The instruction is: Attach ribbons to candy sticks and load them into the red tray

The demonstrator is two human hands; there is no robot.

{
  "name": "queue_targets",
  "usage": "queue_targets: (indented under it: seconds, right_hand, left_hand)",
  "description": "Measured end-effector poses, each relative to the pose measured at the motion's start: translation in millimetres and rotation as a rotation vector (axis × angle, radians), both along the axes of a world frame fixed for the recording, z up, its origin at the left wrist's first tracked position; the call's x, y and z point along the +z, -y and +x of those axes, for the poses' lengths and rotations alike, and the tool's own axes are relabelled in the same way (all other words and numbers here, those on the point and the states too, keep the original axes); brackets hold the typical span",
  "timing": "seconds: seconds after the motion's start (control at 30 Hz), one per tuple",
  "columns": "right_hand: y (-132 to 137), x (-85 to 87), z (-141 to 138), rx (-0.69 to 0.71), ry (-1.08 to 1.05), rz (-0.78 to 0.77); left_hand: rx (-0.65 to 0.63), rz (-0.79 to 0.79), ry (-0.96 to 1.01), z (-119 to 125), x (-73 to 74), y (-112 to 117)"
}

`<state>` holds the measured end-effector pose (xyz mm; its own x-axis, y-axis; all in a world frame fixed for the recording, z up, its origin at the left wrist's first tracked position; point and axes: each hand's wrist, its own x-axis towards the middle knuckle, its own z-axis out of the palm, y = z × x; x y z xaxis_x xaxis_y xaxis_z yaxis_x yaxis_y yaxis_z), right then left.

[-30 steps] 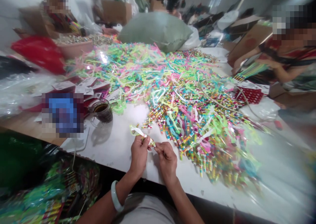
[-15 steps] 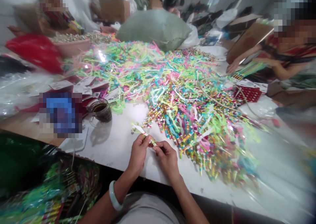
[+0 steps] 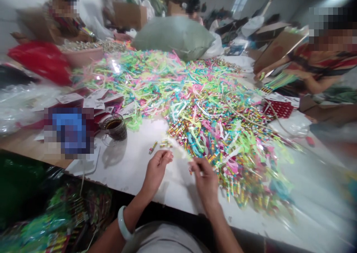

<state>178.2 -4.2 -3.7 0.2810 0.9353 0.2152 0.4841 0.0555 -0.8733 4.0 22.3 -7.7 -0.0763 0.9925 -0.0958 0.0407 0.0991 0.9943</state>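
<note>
Here, the right hand (image 3: 206, 177) pinches one end of a streamer (image 3: 181, 150) above the bench (image 3: 131, 167). The left hand (image 3: 156, 173) is curled just beside it with nothing visible in its grasp; whether its fingertips meet cannot be told. Keep the pinch light but secure, and hold the tail clear of the pile (image 3: 192, 108) to prevent snagging. The streamer appears as a pale, narrow, motion-blurred strip, presumably limp.
</note>
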Motion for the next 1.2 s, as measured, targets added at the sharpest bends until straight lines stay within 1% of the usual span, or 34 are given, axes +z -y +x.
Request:
queue_targets:
  seconds: [0.07, 0.1, 0.13, 0.17, 0.2, 0.23, 0.3, 0.33, 0.4, 0.43, 0.5, 0.57, 0.63, 0.7, 0.77, 0.83, 0.87, 0.93, 0.97, 1.03, 1.13, 1.2]
  right_hand:
    - [-7.1, 20.7, 27.4, -0.246, 0.316, 0.250]
    - [-12.7, 28.0, 36.0, -0.326, 0.464, 0.345]
    - [-19.4, 32.0, 39.1, -0.361, 0.565, 0.417]
    - [-27.2, 32.0, 36.1, -0.329, 0.625, 0.461]
    - [-35.7, 28.2, 27.4, -0.237, 0.645, 0.472]
    - [-45.0, 21.2, 14.0, -0.100, 0.637, 0.466]
    - [-64.6, 1.7, -19.2, 0.222, 0.638, 0.369]
    - [-74.0, -8.3, -34.7, 0.317, 0.647, 0.335]
    - [-88.6, -23.5, -56.1, 0.435, 0.666, 0.274]
    - [-92.8, -27.6, -60.8, 0.457, 0.667, 0.262]
    - [-94.3, -28.7, -60.3, 0.451, 0.616, 0.273]
    - [-88.7, -23.5, -53.7, 0.393, 0.476, 0.287]
    - [-79.7, -16.8, -49.7, 0.336, 0.279, 0.220]
    - [-70.8, -12.8, -51.6, 0.326, 0.155, 0.144]
    - [-63.5, -13.0, -57.0, 0.376, 0.168, 0.172]
    - [-57.1, -16.3, -61.1, 0.468, 0.276, 0.247]
    - [-53.7, -18.5, -61.7, 0.512, 0.339, 0.250]
    - [-46.6, -22.8, -59.9, 0.564, 0.452, 0.181]
    - [-43.3, -24.6, -58.0, 0.565, 0.494, 0.139]
    - [-38.7, -26.9, -53.3, 0.511, 0.530, 0.082]
    - [-40.3, -28.6, -47.5, 0.334, 0.444, 0.035]
    - [-45.5, -29.3, -45.7, 0.234, 0.391, -0.031]
  left_hand:
    - [0.103, 0.107, -0.286, -18.1, -1.4, -11.5]
    - [0.160, 0.144, -0.450, -27.0, -4.6, -18.0]
    - [0.197, 0.156, -0.593, -34.7, -8.9, -24.4]
    - [0.218, 0.153, -0.697, -40.5, -13.9, -30.4]
    - [0.220, 0.140, -0.763, -44.2, -19.0, -35.6]
    - [0.211, 0.129, -0.797, -45.8, -23.6, -39.7]
    - [0.188, 0.126, -0.838, -44.8, -30.3, -44.7]
    - [0.175, 0.129, -0.857, -43.8, -32.2, -45.6]
    - [0.154, 0.138, -0.881, -43.7, -33.5, -45.0]
    - [0.149, 0.141, -0.883, -45.3, -33.3, -44.0]
    - [0.157, 0.137, -0.869, -50.6, -31.8, -40.8]
    - [0.175, 0.127, -0.827, -55.3, -29.4, -36.7]
    - [0.175, 0.126, -0.763, -54.6, -26.3, -31.8]
    - [0.126, 0.147, -0.694, -47.5, -23.1, -26.5]
    - [0.038, 0.179, -0.633, -37.1, -21.3, -21.0]
    - [-0.038, 0.195, -0.586, -28.8, -22.0, -15.7]
    - [-0.066, 0.194, -0.569, -26.7, -23.3, -13.7]
    - [-0.122, 0.185, -0.555, -26.9, -26.5, -12.1]
    - [-0.147, 0.183, -0.560, -28.6, -27.9, -13.2]
    - [-0.167, 0.192, -0.600, -32.4, -29.1, -20.8]
    - [-0.132, 0.235, -0.714, -32.2, -27.5, -43.8]
    - [-0.147, 0.259, -0.790, -26.4, -26.0, -60.6]
